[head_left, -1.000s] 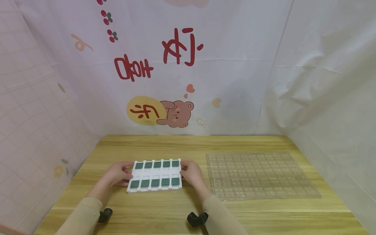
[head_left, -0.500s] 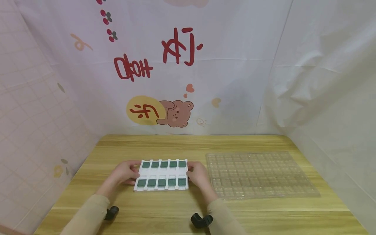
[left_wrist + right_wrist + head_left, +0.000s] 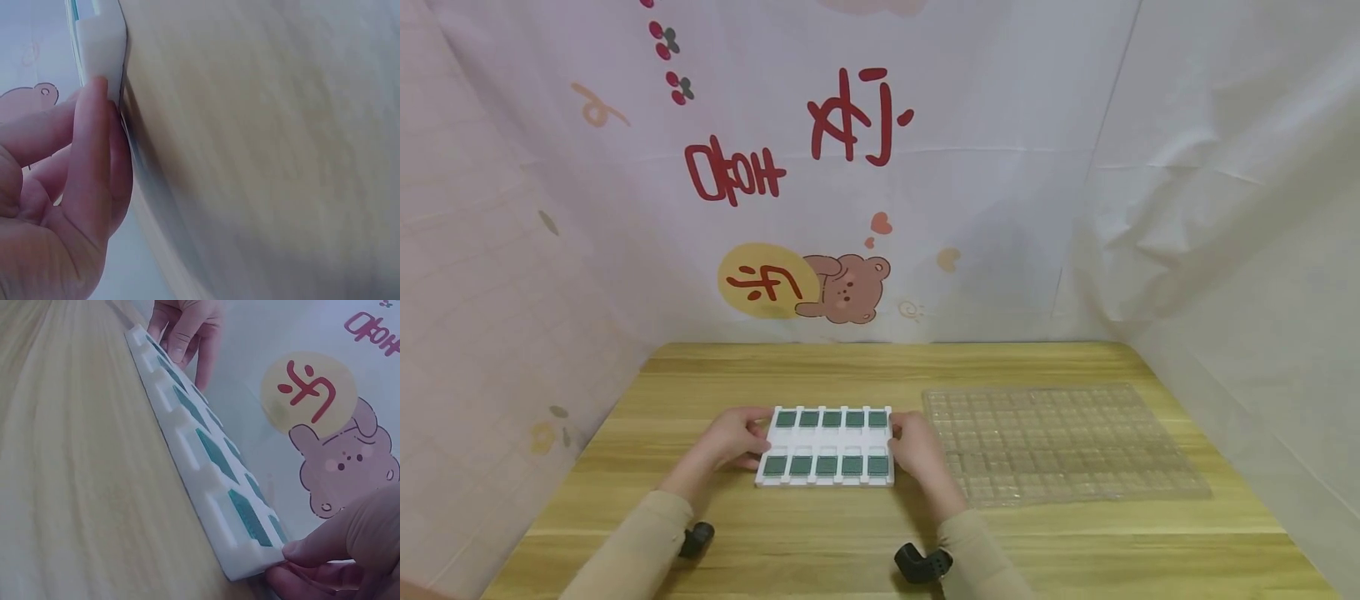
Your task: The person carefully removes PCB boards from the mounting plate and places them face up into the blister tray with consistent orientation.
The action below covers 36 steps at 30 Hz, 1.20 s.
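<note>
A white tray [image 3: 831,439] is held level between the two hands, close over the table. Two rows of green square chips [image 3: 827,466] lie in its slots, with a bare white strip along the middle. At its left end my left hand [image 3: 733,437] pinches the edge; the left wrist view shows its fingertips on the white corner [image 3: 103,50]. My right hand [image 3: 917,443] grips the opposite end. In the right wrist view the right thumb [image 3: 319,544] lies along the tray's edge, with fingers curled below it.
On the right of the wooden table [image 3: 820,542] lies a large clear plastic tray [image 3: 1067,446] with many small compartments, close to the right hand. A printed cloth [image 3: 1000,192] hangs behind the table and at both sides. Black devices [image 3: 922,564] sit at the wrists.
Both hands have carried the white tray to the right, nearer the clear plastic tray. It was slightly turned before and now sits squarer to the view. The grip stays the same.
</note>
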Motion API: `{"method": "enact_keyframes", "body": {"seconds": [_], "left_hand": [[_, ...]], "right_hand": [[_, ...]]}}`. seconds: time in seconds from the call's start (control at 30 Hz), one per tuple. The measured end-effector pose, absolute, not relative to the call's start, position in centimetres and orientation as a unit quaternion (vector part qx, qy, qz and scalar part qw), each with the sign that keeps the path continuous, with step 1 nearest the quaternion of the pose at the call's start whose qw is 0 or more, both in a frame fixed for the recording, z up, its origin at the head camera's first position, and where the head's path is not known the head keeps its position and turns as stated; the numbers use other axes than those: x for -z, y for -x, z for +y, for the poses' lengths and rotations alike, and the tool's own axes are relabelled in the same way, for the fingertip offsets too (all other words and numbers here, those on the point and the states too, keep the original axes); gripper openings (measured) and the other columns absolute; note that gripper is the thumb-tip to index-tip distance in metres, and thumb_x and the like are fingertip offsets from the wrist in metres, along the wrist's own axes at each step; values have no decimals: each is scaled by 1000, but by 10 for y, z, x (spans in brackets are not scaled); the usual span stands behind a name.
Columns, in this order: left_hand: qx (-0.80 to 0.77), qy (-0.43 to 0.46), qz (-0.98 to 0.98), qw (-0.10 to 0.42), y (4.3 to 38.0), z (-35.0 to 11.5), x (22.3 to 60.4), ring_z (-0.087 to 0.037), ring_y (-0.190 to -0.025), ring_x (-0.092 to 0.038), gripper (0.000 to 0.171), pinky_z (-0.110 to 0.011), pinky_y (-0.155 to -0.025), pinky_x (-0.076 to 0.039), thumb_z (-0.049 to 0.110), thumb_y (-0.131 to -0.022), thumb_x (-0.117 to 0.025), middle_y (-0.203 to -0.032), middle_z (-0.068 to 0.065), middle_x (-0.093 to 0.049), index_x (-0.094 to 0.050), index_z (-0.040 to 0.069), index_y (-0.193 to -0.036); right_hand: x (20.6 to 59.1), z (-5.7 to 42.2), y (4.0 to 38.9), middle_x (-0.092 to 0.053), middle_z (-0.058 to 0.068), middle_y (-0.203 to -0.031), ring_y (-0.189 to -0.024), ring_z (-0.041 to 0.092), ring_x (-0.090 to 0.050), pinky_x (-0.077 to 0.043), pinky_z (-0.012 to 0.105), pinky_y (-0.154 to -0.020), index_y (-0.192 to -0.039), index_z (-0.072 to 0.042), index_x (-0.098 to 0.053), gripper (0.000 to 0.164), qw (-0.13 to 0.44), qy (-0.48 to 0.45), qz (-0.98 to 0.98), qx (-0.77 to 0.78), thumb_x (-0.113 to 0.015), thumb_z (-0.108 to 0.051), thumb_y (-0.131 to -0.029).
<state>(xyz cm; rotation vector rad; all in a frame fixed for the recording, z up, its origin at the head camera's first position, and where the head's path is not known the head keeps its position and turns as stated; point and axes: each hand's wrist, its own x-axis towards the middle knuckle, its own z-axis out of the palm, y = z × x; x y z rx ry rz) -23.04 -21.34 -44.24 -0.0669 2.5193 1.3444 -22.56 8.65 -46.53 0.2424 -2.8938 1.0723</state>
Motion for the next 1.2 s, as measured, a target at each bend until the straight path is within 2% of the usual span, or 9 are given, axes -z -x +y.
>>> {"method": "enact_keyframes", "body": {"seconds": [0.17, 0.27, 0.37, 0.53, 0.67, 0.83, 0.97, 1.07, 1.2], "left_hand": [[-462, 7, 877, 134, 230, -207, 443, -24, -66, -57, 61, -36, -56, -57, -12, -82, -70, -91, -17, -53, -47, -9, -139], [-464, 7, 875, 136, 230, -203, 443, -24, -67, -58, 61, -36, -56, -57, -12, -83, -70, -92, -17, -53, -47, -9, -139], [-468, 10, 873, 138, 230, -199, 444, -24, -68, -58, 60, -35, -56, -57, -12, -83, -69, -92, -17, -53, -48, -8, -140], [-473, 14, 869, 142, 231, -193, 446, -24, -68, -59, 60, -35, -56, -57, -13, -83, -68, -92, -17, -54, -49, -8, -139], [-470, 14, 872, 139, 232, -189, 445, -24, -68, -58, 61, -35, -56, -57, -13, -83, -69, -91, -16, -54, -49, -7, -139], [-472, 13, 870, 139, 232, -185, 445, -23, -67, -58, 61, -35, -55, -57, -13, -82, -70, -89, -15, -54, -50, -6, -139], [-476, 7, 868, 138, 232, -183, 445, -23, -68, -58, 60, -35, -55, -57, -13, -82, -69, -89, -15, -54, -50, -7, -139], [-478, 5, 868, 136, 232, -182, 446, -24, -68, -58, 60, -35, -55, -57, -13, -82, -69, -89, -15, -54, -50, -7, -138], [-479, 6, 868, 133, 232, -181, 446, -23, -69, -58, 60, -35, -55, -57, -13, -82, -70, -89, -15, -54, -50, -7, -138]], "right_hand": [[463, 91, 225, -67, 11, -93, -75, 22, -51, -46, 36, -65, -101, 2, -72, 22, 22, -67, -942, -329, -66, 6, -80], [462, 94, 224, -61, 7, -78, -68, 20, -47, -42, 33, -60, -85, -1, -68, 9, 25, -68, -945, -320, -64, 6, -80], [461, 97, 223, -42, 1, -64, -60, 17, -38, -28, 28, -53, -66, -10, -48, 26, 31, -72, -948, -307, -61, 7, -80], [459, 102, 222, -37, 0, -61, -58, 16, -35, -26, 28, -52, -64, -10, -44, 29, 34, -71, -954, -290, -60, 8, -79], [457, 105, 223, -55, 6, -72, -66, 20, -45, -39, 33, -58, -77, -1, -62, 9, 19, -62, -954, -292, -62, 7, -79], [455, 108, 223, -68, 15, -99, -80, 24, -55, -51, 42, -77, -108, 3, -71, 29, 5, -45, -953, -300, -64, 6, -81], [455, 109, 223, -58, 9, -76, -68, 21, -47, -42, 35, -61, -82, 0, -66, 10, 9, -54, -952, -301, -61, 9, -80], [455, 110, 223, -41, 4, -63, -60, 19, -37, -30, 30, -54, -67, -6, -49, 23, 12, -59, -953, -298, -59, 10, -81], [456, 112, 223, -35, 1, -61, -58, 17, -34, -26, 29, -53, -65, -10, -44, 29, 22, -62, -955, -290, -58, 8, -83]]}}
